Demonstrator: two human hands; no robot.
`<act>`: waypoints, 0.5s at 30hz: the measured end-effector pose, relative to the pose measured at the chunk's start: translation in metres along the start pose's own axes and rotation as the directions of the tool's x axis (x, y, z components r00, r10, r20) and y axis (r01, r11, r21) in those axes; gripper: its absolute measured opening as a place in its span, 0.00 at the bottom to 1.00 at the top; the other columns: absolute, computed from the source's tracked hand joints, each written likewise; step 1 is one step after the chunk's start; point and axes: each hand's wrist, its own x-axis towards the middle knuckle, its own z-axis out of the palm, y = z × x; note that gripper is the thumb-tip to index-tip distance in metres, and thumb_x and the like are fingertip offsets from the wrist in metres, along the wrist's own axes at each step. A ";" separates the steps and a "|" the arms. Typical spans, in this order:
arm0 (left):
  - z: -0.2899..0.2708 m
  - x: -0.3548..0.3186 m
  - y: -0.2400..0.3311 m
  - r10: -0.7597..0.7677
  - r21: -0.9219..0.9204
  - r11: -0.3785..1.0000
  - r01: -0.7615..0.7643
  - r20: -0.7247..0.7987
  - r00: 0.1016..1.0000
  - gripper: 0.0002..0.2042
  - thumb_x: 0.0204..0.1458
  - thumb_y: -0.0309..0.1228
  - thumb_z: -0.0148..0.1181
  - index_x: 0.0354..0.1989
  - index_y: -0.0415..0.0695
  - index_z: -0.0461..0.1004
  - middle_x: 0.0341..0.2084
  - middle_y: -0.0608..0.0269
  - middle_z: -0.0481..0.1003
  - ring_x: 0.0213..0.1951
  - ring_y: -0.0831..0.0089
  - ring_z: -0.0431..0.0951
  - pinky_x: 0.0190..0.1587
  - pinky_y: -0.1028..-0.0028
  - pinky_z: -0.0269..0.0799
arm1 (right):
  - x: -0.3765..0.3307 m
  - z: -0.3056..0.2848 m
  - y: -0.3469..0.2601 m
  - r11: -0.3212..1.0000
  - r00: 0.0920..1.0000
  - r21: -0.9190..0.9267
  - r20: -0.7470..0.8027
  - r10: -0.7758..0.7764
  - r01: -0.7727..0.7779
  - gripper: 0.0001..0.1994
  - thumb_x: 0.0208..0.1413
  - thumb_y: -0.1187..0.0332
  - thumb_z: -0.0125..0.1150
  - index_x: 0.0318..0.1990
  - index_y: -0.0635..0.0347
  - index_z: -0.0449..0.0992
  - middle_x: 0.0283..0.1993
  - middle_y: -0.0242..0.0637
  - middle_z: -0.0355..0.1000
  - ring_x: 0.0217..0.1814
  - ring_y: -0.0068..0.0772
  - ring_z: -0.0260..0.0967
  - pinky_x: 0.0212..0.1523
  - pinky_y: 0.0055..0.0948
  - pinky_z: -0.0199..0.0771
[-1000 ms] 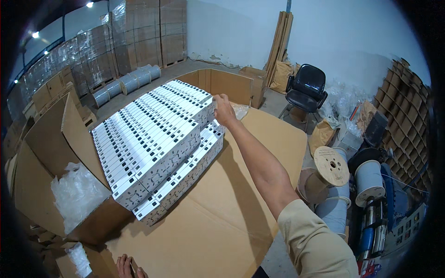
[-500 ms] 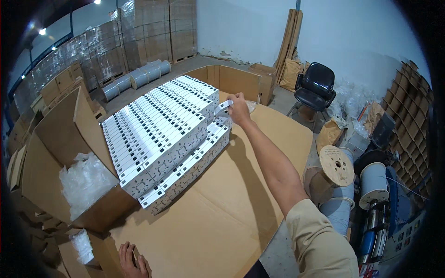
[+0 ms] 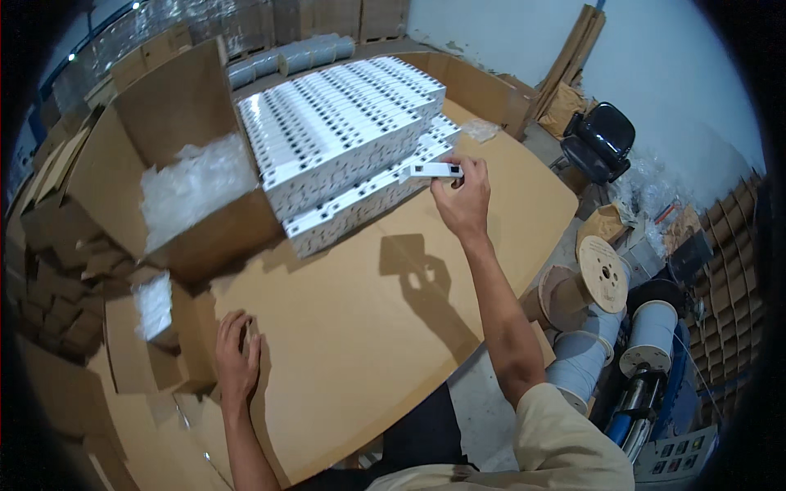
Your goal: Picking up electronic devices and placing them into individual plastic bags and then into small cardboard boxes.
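Note:
My right hand [image 3: 465, 203] pinches one end of a slim white box [image 3: 432, 170] with dark square marks, held above the table beside the stack. Long rows of matching white boxes [image 3: 348, 110] are piled in layers on the cardboard-covered table [image 3: 344, 327]. The lower layer juts out toward me and to the right of the upper ones. My left hand [image 3: 237, 348] rests at the table's left side, fingers loosely apart and nothing visible in them. It lies beside a small open carton [image 3: 187, 360] that holds a white, plastic-wrapped bundle [image 3: 154, 307].
A large open carton [image 3: 205, 229] with clear plastic bags [image 3: 196, 188] stands left of the stack. Right of the table are a wooden-ended spool [image 3: 602, 274], grey cable reels and a black chair [image 3: 602, 141]. A small clear bag [image 3: 481, 129] lies behind my right hand.
My right hand has drawn the white box away from the stack's right end, toward me. The view has tilted down, showing more of my left forearm.

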 end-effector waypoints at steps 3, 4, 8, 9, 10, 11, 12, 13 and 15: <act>-0.006 -0.003 0.017 -0.005 -0.092 0.996 0.003 -0.019 1.000 0.15 0.57 0.24 0.59 0.53 0.37 0.74 0.53 0.51 0.74 0.54 0.53 0.75 0.58 0.62 0.71 | -0.050 0.003 -0.051 0.988 0.994 0.151 0.105 -0.003 -0.013 0.14 0.45 0.75 0.68 0.42 0.59 0.77 0.39 0.36 0.67 0.31 0.28 0.64 0.34 0.28 0.70; -0.009 -0.006 0.021 -0.026 -0.153 0.988 0.021 -0.034 0.999 0.14 0.57 0.23 0.60 0.52 0.37 0.74 0.50 0.51 0.75 0.50 0.55 0.77 0.54 0.64 0.74 | -0.067 0.007 -0.066 0.986 0.992 0.164 0.125 0.000 -0.021 0.14 0.45 0.75 0.68 0.42 0.59 0.77 0.39 0.36 0.67 0.31 0.28 0.64 0.34 0.28 0.70; -0.013 -0.007 0.030 -0.135 -0.263 0.956 0.132 0.007 0.991 0.14 0.58 0.24 0.60 0.52 0.38 0.74 0.47 0.51 0.77 0.45 0.61 0.80 0.49 0.67 0.76 | -0.118 0.026 -0.121 0.962 0.947 0.256 0.320 0.008 -0.095 0.15 0.44 0.75 0.68 0.43 0.60 0.77 0.42 0.38 0.67 0.34 0.31 0.65 0.34 0.30 0.71; -0.011 -0.007 0.030 -0.131 -0.320 0.939 0.129 0.015 0.991 0.14 0.60 0.26 0.59 0.53 0.38 0.74 0.44 0.51 0.78 0.43 0.63 0.80 0.47 0.68 0.76 | -0.128 0.031 -0.132 0.953 0.918 0.267 0.395 0.027 -0.143 0.16 0.44 0.74 0.68 0.44 0.60 0.77 0.44 0.39 0.67 0.37 0.34 0.66 0.36 0.32 0.72; -0.010 -0.006 0.029 -0.126 -0.376 0.918 0.124 0.021 0.992 0.14 0.61 0.27 0.57 0.54 0.38 0.73 0.41 0.52 0.79 0.41 0.65 0.80 0.45 0.69 0.77 | -0.137 0.037 -0.142 0.950 0.914 0.279 0.406 0.016 -0.141 0.16 0.44 0.74 0.68 0.44 0.60 0.77 0.44 0.39 0.67 0.37 0.34 0.66 0.36 0.32 0.72; -0.009 -0.005 0.028 -0.142 -0.368 0.920 0.136 0.011 0.990 0.14 0.61 0.27 0.57 0.54 0.38 0.73 0.41 0.52 0.79 0.41 0.65 0.80 0.45 0.69 0.77 | -0.145 0.043 -0.151 0.943 0.905 0.299 0.425 0.006 -0.146 0.17 0.44 0.74 0.68 0.44 0.60 0.76 0.44 0.40 0.66 0.37 0.35 0.66 0.37 0.33 0.72; -0.009 -0.006 0.025 -0.184 -0.446 0.877 0.180 0.036 0.982 0.14 0.64 0.29 0.55 0.55 0.39 0.72 0.39 0.55 0.79 0.39 0.70 0.79 0.44 0.70 0.76 | -0.154 0.050 -0.162 0.934 0.895 0.322 0.447 -0.009 -0.152 0.17 0.43 0.75 0.68 0.44 0.60 0.76 0.44 0.40 0.66 0.37 0.35 0.66 0.37 0.34 0.72; -0.009 -0.007 0.021 -0.221 -0.521 0.825 0.221 0.062 0.973 0.14 0.67 0.32 0.52 0.57 0.40 0.71 0.37 0.59 0.79 0.36 0.75 0.77 0.42 0.72 0.75 | -0.161 0.054 -0.174 0.929 0.869 0.317 0.494 0.010 -0.191 0.17 0.43 0.75 0.68 0.44 0.60 0.76 0.45 0.41 0.66 0.38 0.38 0.67 0.37 0.35 0.72; -0.007 -0.005 0.013 -0.260 -0.594 0.766 0.246 0.064 0.963 0.15 0.69 0.34 0.49 0.58 0.41 0.70 0.36 0.61 0.79 0.36 0.76 0.76 0.42 0.73 0.75 | -0.175 0.066 -0.186 0.920 0.866 0.367 0.496 -0.067 -0.139 0.17 0.43 0.76 0.67 0.45 0.60 0.76 0.45 0.41 0.66 0.39 0.39 0.68 0.38 0.35 0.73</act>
